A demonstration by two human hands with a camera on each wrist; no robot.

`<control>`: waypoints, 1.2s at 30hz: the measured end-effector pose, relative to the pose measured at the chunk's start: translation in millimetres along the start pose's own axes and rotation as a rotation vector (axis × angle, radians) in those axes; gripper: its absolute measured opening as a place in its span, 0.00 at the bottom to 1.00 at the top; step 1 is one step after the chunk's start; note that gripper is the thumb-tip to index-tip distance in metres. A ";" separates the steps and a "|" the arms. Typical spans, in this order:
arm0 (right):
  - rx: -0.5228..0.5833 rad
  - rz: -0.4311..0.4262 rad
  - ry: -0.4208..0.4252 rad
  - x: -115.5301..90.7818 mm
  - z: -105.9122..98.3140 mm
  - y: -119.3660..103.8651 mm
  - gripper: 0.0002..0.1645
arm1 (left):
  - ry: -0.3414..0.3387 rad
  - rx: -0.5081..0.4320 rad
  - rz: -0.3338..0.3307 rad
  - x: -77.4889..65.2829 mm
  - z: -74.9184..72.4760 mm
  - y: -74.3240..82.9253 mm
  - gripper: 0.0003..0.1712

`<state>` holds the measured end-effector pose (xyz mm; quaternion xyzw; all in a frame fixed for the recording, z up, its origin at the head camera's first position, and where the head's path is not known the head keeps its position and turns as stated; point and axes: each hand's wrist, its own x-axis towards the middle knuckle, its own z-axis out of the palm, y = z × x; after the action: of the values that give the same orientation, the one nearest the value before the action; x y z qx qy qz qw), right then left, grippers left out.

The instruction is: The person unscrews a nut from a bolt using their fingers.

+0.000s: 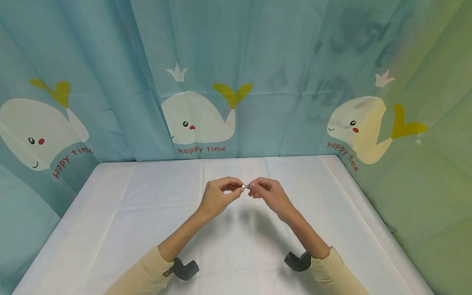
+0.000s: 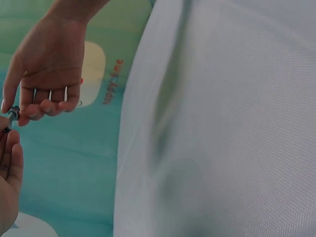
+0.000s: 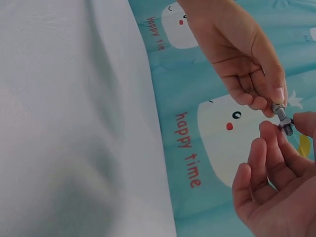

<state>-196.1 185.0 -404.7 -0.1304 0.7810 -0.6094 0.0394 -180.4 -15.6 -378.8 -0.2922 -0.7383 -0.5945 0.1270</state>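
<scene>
Above the table, both hands meet at a small silver bolt. My left hand pinches the bolt's head between thumb and fingertips. Threaded on the shank near its free end is a hex nut, which my right hand pinches between thumb and index finger. Bare thread shows between head and nut, and the bolt's tip sticks out past the nut in the right wrist view. The right hand's other fingers are loosely bent beside it. In the left wrist view the bolt sits at the frame's left edge, partly covered by fingers.
A white cloth covers the table. Behind it hangs a blue-green curtain with printed whales, which turns greener at the right. Dark curved wrist mounts stick out from both beige sleeves over the table's near part.
</scene>
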 end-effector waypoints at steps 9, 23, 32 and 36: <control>0.018 -0.083 -0.015 -2.1 -0.7 -2.2 0.10 | 0.004 0.008 0.000 0.8 -0.8 0.6 0.05; -0.003 -0.108 0.005 -1.4 0.0 -6.5 0.14 | 0.006 0.008 -0.001 1.4 -2.3 1.5 0.05; -0.024 -0.042 0.008 -0.1 0.2 -4.8 0.16 | 0.005 0.006 0.004 1.9 -2.2 2.1 0.05; 0.010 -0.068 -0.002 -1.0 -0.3 -4.0 0.12 | 0.006 0.004 0.003 1.9 -2.4 2.2 0.05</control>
<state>-194.6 184.7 -400.9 -0.1573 0.7731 -0.6142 0.0201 -181.0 -17.1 -375.3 -0.2913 -0.7385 -0.5938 0.1309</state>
